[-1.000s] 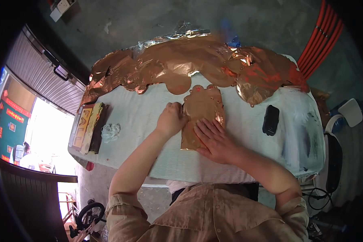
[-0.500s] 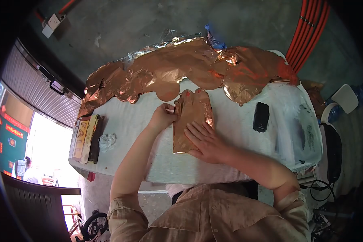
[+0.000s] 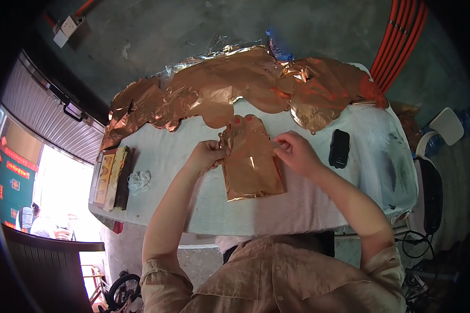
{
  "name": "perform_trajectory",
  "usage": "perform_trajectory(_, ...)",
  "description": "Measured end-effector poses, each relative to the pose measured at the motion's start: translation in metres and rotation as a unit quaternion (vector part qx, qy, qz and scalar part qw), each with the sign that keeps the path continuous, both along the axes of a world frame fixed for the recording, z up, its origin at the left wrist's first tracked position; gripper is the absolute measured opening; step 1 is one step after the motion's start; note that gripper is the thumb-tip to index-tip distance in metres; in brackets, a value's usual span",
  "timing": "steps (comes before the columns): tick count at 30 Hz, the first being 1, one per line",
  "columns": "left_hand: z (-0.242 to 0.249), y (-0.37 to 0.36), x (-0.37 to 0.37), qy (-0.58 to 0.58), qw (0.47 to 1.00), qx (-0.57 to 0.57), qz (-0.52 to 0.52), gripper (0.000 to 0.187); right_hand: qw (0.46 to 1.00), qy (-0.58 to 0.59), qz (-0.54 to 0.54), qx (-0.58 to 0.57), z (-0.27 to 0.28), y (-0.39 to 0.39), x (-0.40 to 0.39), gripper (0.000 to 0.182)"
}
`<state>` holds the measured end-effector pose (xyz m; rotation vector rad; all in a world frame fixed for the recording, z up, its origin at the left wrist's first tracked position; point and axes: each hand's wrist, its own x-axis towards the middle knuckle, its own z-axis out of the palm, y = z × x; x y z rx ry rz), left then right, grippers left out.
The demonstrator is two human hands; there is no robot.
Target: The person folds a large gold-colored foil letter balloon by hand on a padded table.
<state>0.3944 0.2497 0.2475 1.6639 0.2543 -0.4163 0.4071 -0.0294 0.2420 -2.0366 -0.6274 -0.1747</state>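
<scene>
a shiny copper-coloured foil sheet [image 3: 251, 166], creased and with red dots near its rounded top, lies flat on the pale cloth-covered table [image 3: 308, 201] in front of a seated person. behind it sprawls a heap of crumpled copper foil [image 3: 235, 86]; a black phone-like device [image 3: 339, 148] sits to the right, stacked gold packets [image 3: 112, 177] and a wad of clear plastic [image 3: 139, 182] to the left. the left hand [image 3: 206, 155] pinches the sheet's left edge, the right hand [image 3: 292, 152] its right edge, both forearms reaching forward.

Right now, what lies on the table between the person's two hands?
In the head view, the copper foil piece spans the gap; the left hand pinches its left edge and the right hand its right edge, over the white table cover.
</scene>
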Motion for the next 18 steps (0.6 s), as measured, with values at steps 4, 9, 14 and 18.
perform_trajectory(4,0.004,-0.006,-0.01,-0.058,0.994,0.096,-0.005,0.015,0.994,0.11,0.017,-0.01,-0.001,-0.005,0.002,0.019)
perform_trajectory(9,0.006,-0.001,-0.04,-0.189,0.951,0.235,0.063,0.018,0.957,0.264,0.058,-0.102,0.022,-0.009,-0.014,0.02)
perform_trajectory(14,0.028,0.001,-0.098,-0.317,0.898,0.27,-0.138,0.019,0.899,0.413,0.098,-0.11,0.036,-0.015,-0.021,0.022)
perform_trajectory(18,0.024,-0.003,-0.119,-0.372,0.874,0.263,-0.168,0.024,0.881,0.443,0.112,-0.122,0.034,-0.012,-0.021,0.022)
